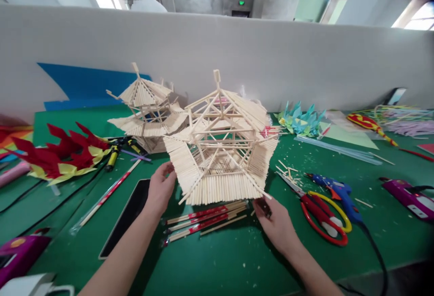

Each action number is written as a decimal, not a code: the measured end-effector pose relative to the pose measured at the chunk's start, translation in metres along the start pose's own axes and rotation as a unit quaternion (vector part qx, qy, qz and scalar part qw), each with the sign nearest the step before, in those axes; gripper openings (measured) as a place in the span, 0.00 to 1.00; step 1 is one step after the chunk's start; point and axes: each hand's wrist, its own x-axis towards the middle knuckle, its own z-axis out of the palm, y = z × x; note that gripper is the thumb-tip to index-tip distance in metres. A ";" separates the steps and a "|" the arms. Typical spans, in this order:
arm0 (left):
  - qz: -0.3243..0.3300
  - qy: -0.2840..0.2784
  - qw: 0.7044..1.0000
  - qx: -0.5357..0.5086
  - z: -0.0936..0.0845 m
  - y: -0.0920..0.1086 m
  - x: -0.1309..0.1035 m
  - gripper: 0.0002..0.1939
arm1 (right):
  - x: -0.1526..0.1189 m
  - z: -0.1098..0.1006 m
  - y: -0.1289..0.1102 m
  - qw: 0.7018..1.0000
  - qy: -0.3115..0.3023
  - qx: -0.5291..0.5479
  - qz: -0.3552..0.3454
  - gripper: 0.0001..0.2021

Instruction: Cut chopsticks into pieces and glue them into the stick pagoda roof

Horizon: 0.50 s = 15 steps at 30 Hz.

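Here, two stick pavilions (222, 151) (145, 106); two hands (162, 187) (276, 223) curled at nearer one's edges, grip unclear.

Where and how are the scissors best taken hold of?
Probably by the handle loops, right hand coming from the near side: the scissors lie with their loops toward the person and blades pointing away. The blue glue gun sits close beyond the yellow loop, crowding the far side.

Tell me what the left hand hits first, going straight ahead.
The left hand would first meet the near stick model's lower roof; they may already touch, but depth is unclear.
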 end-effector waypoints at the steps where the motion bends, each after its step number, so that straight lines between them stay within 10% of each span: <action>1: 0.030 -0.001 0.999 0.039 -0.005 0.000 -0.010 0.10 | -0.004 0.001 0.000 1.000 -0.007 -0.018 -0.012 0.07; 9: 0.292 -0.146 0.909 0.260 -0.014 -0.006 -0.109 0.05 | -0.001 0.017 -0.017 0.981 -0.083 -0.111 -0.135 0.11; 15: 0.356 -0.227 0.830 0.364 -0.006 -0.021 -0.128 0.08 | 0.003 0.019 -0.020 0.973 -0.109 -0.146 -0.144 0.12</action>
